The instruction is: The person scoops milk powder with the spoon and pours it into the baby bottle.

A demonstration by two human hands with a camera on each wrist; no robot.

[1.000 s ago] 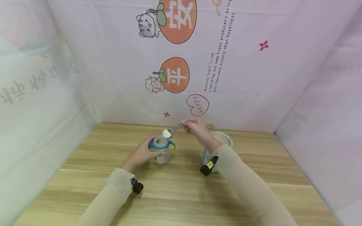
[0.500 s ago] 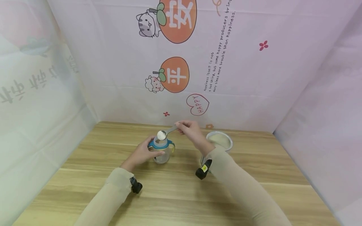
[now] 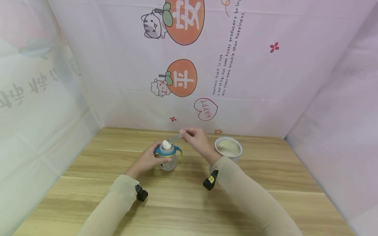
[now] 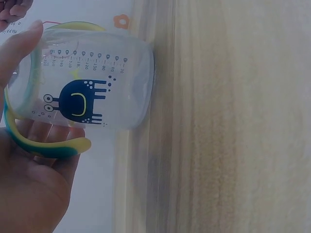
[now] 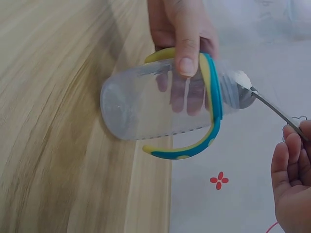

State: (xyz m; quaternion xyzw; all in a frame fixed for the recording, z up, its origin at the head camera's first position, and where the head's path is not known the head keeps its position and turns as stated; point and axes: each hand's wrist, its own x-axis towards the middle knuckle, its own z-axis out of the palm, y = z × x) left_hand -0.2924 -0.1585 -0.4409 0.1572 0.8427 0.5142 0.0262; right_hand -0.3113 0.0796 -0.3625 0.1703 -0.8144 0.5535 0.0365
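A clear baby bottle (image 4: 112, 87) with a blue-and-yellow two-handled ring and a dark monster print stands uncapped on the table. My left hand (image 3: 149, 159) grips it round the upper body, thumb on the near side and fingers behind. My right hand (image 3: 195, 139) pinches the handle of a metal spoon (image 5: 272, 108). The spoon's bowl, heaped with white powder (image 3: 166, 144), is right at the bottle's open mouth. In the right wrist view the bottle's handle ring (image 5: 214, 97) and the left hand's fingers show through the clear wall.
An open tub (image 3: 240, 151) of pale powder stands right of the bottle, partly hidden behind my right wrist. The wooden table (image 3: 177, 209) is bounded by a printed cloth (image 3: 248, 114) at the back and cloth at both sides.
My right hand has moved left and slightly down, bringing the powder-filled spoon from beside the bottle's rim to its mouth. The left hand and bottle have stayed in place. More of the tub shows.
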